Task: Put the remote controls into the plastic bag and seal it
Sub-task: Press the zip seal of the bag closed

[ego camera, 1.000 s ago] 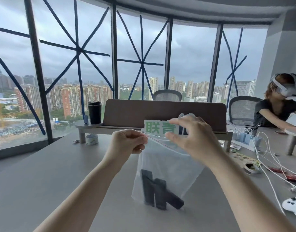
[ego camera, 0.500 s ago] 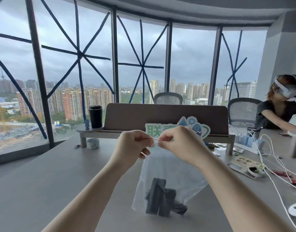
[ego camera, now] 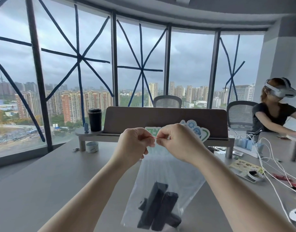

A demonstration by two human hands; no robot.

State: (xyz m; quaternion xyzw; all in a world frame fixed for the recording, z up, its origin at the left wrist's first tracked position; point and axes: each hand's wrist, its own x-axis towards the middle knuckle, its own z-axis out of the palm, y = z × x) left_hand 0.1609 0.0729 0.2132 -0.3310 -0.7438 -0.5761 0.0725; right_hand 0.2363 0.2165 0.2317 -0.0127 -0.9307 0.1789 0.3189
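Hands now meet at mid-seal: left hand [ego camera: 135, 144] and right hand [ego camera: 175, 141], earlier apart, pinch the plastic bag [ego camera: 169, 178] zip strip; remote controls [ego camera: 158, 208] hang inside, closure nearly complete.

I see soft, even daylight entering through the windows [ego camera: 140, 64] under an overcast sky; the grey table [ego camera: 43, 181] shows almost no shadows. The window frames bow noticeably toward the edges. My forearms look slightly soft, possibly motion blur. No glare noted.
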